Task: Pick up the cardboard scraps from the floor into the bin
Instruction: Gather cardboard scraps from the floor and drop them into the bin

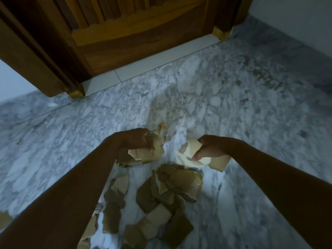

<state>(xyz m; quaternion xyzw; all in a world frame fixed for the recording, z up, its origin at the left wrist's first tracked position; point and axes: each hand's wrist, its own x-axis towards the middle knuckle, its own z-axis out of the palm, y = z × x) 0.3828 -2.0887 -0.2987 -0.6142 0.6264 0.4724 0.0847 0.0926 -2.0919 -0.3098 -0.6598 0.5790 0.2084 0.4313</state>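
So the floor runs back to a door, with a threshold strip lying along the door's foot. A wall stands off at the right rear. Both hands are out mid-floor, side by side but apart: left hand gripping a wad of scraps, right hand gripping a second wad. Nearer than the hands, between the forearms, a heap of loose scraps lies on the floor, trailing under the left forearm. A lone scrap sits at the far left edge.

Dim grey-white marble floor meets a wooden door.
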